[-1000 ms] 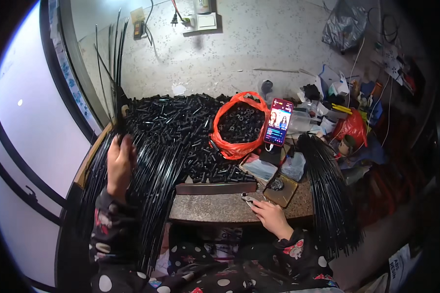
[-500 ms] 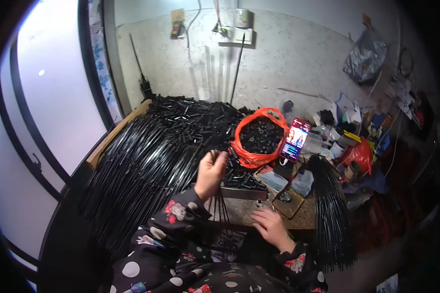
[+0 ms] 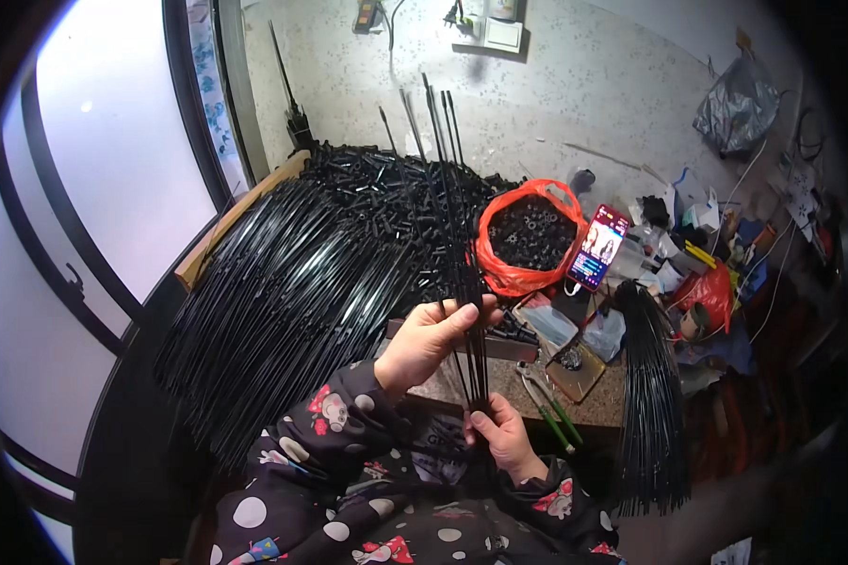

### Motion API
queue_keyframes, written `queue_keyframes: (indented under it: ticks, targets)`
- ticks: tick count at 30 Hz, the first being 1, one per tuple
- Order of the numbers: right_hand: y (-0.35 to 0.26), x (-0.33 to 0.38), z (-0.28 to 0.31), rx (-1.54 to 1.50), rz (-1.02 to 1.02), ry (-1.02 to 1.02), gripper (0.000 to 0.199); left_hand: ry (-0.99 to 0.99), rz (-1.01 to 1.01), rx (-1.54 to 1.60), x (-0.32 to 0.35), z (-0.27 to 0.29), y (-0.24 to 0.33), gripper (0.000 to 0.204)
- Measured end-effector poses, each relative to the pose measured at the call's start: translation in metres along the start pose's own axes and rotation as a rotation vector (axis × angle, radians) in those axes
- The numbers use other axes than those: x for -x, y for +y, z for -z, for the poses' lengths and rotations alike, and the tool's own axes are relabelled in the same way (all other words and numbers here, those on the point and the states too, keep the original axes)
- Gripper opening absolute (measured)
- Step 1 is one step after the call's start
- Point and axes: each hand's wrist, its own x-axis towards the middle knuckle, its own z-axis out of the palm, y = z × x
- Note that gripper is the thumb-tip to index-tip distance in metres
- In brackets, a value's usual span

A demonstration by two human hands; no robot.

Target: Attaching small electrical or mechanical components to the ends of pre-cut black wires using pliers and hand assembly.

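Note:
A few thin black rods (image 3: 446, 207) stand nearly upright in front of me, their upper ends spread apart. My left hand (image 3: 433, 337) is closed round them at mid-length, thumb toward the top. Lower down, my right hand (image 3: 503, 439) pinches the same rods near their bottom ends. Behind my left hand lies a heap of short black tube-like pieces (image 3: 377, 179). To its left, a wide mass of long black rods (image 3: 264, 292) slopes toward me over the table's edge.
A red plastic bag (image 3: 513, 282) of small black ring-like parts stands beside a lit phone (image 3: 601, 247). Green-handled pliers (image 3: 551, 412) lie at the table's front edge. Another black rod bundle (image 3: 652, 405) hangs at the right. Clutter surrounds a red bag (image 3: 711, 294); wooden board (image 3: 240, 221) borders the heap.
My left hand has swung the rods upright before me. My right hand has moved left from the table edge and closed on their lower part, uncovering the pliers. The view has shifted slightly.

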Motion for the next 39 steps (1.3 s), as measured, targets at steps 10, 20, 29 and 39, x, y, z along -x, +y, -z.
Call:
queue_keyframes:
  ticks: [10,20,29,39]
  targets:
    - [-0.011,-0.007,-0.006,0.082,-0.036,0.158,0.014,-0.076,0.182,-0.159,-0.011,0.006,0.001,0.036]
    - [-0.017,-0.021,0.013,0.238,0.166,0.309,0.018,0.19,0.047,-0.49,-0.08,0.051,0.101,0.04]
    - [-0.024,-0.021,0.02,0.117,0.095,0.218,0.024,0.435,0.081,-0.42,-0.016,0.067,0.077,0.041]
    - [0.021,0.002,0.024,0.503,-0.13,0.135,0.05,0.031,0.117,0.061,-0.042,-0.014,-0.003,0.038]
